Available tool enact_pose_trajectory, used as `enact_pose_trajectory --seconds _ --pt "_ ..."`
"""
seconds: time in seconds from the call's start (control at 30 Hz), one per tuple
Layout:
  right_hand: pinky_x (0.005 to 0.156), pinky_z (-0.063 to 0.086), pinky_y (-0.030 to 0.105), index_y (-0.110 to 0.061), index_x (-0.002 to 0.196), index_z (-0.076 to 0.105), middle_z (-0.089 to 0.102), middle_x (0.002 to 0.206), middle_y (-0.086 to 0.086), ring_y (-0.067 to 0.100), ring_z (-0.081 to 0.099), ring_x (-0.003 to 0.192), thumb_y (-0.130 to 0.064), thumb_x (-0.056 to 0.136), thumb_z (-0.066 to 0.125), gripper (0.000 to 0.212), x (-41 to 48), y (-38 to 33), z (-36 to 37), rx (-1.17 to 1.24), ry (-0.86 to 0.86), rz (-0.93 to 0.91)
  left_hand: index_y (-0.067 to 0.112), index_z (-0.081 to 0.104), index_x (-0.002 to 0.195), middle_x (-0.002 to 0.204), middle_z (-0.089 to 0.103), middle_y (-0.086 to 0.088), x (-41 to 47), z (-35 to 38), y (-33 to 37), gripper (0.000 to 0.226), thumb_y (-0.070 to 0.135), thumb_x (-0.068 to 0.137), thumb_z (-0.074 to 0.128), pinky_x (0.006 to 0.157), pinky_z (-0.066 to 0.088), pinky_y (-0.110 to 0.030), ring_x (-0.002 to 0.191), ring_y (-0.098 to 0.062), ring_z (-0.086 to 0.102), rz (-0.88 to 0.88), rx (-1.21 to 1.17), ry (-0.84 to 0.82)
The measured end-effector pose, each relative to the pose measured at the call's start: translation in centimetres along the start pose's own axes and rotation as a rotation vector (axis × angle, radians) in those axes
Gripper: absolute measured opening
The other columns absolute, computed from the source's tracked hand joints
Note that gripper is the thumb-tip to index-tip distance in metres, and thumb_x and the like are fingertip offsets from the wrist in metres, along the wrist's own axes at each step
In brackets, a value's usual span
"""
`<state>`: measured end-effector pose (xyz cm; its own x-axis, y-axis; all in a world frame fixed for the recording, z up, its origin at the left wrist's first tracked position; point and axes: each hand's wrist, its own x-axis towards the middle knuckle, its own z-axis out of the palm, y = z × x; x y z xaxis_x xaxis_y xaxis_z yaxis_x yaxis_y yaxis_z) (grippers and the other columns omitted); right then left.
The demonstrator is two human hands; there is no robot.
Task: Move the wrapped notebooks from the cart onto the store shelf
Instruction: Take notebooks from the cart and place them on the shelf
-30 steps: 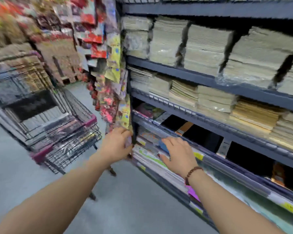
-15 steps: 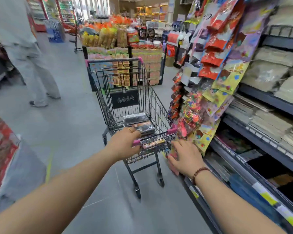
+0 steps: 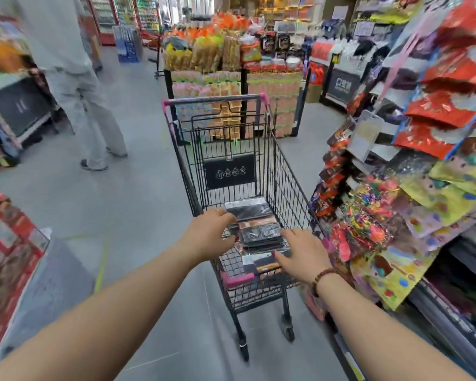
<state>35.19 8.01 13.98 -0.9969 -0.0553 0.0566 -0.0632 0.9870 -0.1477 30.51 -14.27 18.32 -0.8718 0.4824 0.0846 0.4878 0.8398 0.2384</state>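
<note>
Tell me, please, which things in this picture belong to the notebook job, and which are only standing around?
Belonging to the job:
- wrapped notebooks
- cart
- left hand and right hand, both reaching into the cart
- store shelf

Only standing around:
- hanging packets
- snack display
- another person

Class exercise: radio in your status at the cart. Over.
Both hands open: left hand and right hand flank the wrapped notebooks stacked in cart. None lifted. Nothing blocking.

Retail store aisle, wire shopping cart point(image 3: 231, 149), hanging snack packets point(image 3: 448, 75) (bright foil), stacked merchandise displays point(image 3: 231, 67)
</note>
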Motion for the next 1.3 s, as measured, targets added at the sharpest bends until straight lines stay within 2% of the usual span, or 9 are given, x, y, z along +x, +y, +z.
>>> enact_pose_trajectory --seconds 0.3,0.47,0.63,0.83,1.07,1.23,1.3 --pt "0.097 0.042 0.033 -0.021 0.132 0.044 0.052 0.126 -0.001 0.019 0.047 0.118 -0.048 0.089 0.05 0.051 9.2 0.0 2.7 -0.028 -0.088 -0.016 0.021 0.052 0.131 0.128 0.056 0.0 7.0 2.1 -5.4 0.046 0.038 0.087 0.055 0.096 0.045 -0.034 0.117 -0.02 0.051 0.049 -0.001 -0.061" --pt "0.097 0.043 0.034 -0.02 0.129 0.046 0.052 0.125 -0.001 0.02 0.047 0.114 -0.046 0.089 0.05 0.048 13.5 -1.6 4.4 -0.018 -0.108 0.034 0.02 0.056 0.123 0.117 0.059 0.0 11.5 2.5 -9.9 0.041 0.036 0.085 0.055 0.091 0.047 -0.035 0.11 -0.02 0.052 0.135 -0.028 -0.084" --pt "0.094 0.042 0.032 -0.022 0.131 0.044 0.051 0.125 -0.002 0.019 0.047 0.114 -0.046 0.09 0.048 0.047 17.5 -4.3 5.9 -0.048 -0.112 0.161 0.016 0.057 0.116 0.108 0.058 -0.002 15.9 2.4 -15.7 0.038 0.037 0.084 0.054 0.086 0.049 -0.038 0.103 -0.02 0.053 0.274 -0.003 -0.131" --pt "0.097 0.042 0.034 -0.025 0.137 0.041 0.052 0.127 -0.001 0.019 0.046 0.119 -0.048 0.09 0.047 0.053 20.1 -6.6 7.4 -0.013 -0.13 0.336 0.018 0.057 0.115 0.108 0.058 -0.002 21.0 2.4 -20.4 0.039 0.038 0.082 0.053 0.086 0.049 -0.039 0.101 -0.021 0.053 0.421 0.012 -0.215" --pt "0.1 0.041 0.036 -0.022 0.139 0.04 0.05 0.131 0.0 0.02 0.045 0.121 -0.049 0.09 0.045 0.056 20.1 -5.0 9.6 0.011 -0.195 0.546 0.016 0.056 0.119 0.108 0.059 -0.003 26.3 5.7 -19.6 0.039 0.033 0.084 0.054 0.084 0.048 -0.036 0.103 -0.023 0.053 0.515 -0.043 -0.32" --pt "0.099 0.042 0.034 -0.024 0.135 0.043 0.052 0.128 -0.002 0.019 0.047 0.117 -0.046 0.089 0.047 0.052 20.6 -1.0 11.3 0.07 -0.194 0.665 0.02 0.055 0.121 0.112 0.057 -0.002 30.0 8.5 -17.2 0.039 0.034 0.085 0.054 0.089 0.047 -0.037 0.109 -0.021 0.053 0.547 -0.043 -0.4" --pt "0.098 0.042 0.033 -0.023 0.135 0.043 0.053 0.126 -0.001 0.019 0.048 0.116 -0.045 0.09 0.048 0.051 21.1 0.7 11.7 0.092 -0.19 0.711 0.021 0.049 0.128 0.117 0.056 -0.003 31.5 10.1 -16.4 0.044 0.035 0.086 0.052 0.089 0.048 -0.037 0.11 -0.022 0.052 0.564 -0.014 -0.456"
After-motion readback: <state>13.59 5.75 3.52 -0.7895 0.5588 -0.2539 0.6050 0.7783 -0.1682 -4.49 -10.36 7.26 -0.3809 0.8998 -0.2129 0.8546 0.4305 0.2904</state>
